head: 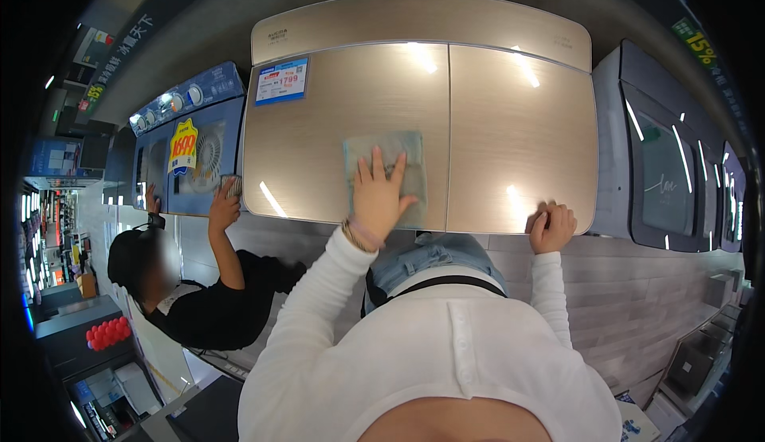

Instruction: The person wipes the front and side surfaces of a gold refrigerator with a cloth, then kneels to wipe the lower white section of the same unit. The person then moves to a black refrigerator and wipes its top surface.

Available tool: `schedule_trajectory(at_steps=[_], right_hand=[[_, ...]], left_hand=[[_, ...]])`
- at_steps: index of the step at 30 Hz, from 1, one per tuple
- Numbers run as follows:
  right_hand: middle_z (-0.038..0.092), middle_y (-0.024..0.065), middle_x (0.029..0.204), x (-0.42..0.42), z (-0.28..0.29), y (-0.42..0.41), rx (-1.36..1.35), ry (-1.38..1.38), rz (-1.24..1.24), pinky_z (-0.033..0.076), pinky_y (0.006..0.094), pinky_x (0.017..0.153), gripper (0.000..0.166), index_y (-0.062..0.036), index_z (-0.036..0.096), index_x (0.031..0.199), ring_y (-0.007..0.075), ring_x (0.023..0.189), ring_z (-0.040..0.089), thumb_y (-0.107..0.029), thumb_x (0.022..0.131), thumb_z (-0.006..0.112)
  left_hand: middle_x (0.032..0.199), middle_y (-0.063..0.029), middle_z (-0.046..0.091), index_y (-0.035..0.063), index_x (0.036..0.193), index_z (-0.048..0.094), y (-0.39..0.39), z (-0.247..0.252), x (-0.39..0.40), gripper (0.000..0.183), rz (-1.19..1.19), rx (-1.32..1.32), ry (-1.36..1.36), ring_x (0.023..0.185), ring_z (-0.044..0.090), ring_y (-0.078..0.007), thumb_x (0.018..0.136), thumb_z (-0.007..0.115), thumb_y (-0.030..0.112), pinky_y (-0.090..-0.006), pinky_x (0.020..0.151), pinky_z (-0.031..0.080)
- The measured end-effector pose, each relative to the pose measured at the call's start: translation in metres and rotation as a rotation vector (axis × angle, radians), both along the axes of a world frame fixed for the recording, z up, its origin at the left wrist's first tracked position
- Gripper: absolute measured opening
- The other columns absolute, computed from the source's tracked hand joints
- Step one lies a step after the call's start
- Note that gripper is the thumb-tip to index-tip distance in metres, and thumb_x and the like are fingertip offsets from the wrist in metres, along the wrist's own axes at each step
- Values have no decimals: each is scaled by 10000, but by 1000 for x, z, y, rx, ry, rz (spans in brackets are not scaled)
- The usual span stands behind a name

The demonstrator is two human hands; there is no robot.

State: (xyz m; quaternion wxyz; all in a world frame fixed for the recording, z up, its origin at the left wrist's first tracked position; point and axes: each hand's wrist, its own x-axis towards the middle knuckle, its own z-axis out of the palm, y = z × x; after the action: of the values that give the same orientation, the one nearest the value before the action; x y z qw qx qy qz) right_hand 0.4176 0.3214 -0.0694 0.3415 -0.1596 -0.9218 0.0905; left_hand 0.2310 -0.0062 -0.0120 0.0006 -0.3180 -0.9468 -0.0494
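My left hand (378,198) lies flat, fingers spread, on a thin greenish-grey cloth (412,143) on the left half of a beige, wood-look lid of an Aucma appliance (508,137), perhaps a washing machine or chest freezer. My right hand (553,228) rests with curled fingers at the front edge of the right half; whether it holds anything cannot be told. A seam runs between the two halves of the lid. A price card (281,81) is fixed at the upper left of the lid.
On the left stands a blue twin-tub washing machine (224,113) with a yellow price sticker (183,147). A person in black (209,316) leans there, one hand on a grey cloth (233,185). More grey machines (609,95) stand on the right. Grey tiled floor (627,298) lies behind me.
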Motion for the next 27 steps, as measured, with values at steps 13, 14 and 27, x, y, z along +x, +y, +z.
schedule_trajectory(at_steps=[13,14,27], right_hand=[[599,32,818,1,-4,2,-7,6,7,370,393,733,82,-142,611,862,255,760,543,-185,800,579],[600,31,816,0,-4,2,-8,9,9,370,393,733,81,-143,612,860,255,760,544,-185,798,580],[607,31,830,0,-5,3,-3,-1,18,372,396,737,68,-137,605,847,259,765,536,-168,792,579]], left_hand=[[1557,-335,295,132,1527,418,-97,-15,-8,707,149,219,-44,1376,301,-613,924,683,389,-621,1121,326],[1557,-326,304,143,1516,441,-103,-16,-13,685,183,217,-47,1373,308,-615,925,680,394,-632,1096,355],[1590,-139,371,196,1427,561,41,-14,45,551,-423,344,-257,1451,294,-477,909,682,341,-626,1167,236]])
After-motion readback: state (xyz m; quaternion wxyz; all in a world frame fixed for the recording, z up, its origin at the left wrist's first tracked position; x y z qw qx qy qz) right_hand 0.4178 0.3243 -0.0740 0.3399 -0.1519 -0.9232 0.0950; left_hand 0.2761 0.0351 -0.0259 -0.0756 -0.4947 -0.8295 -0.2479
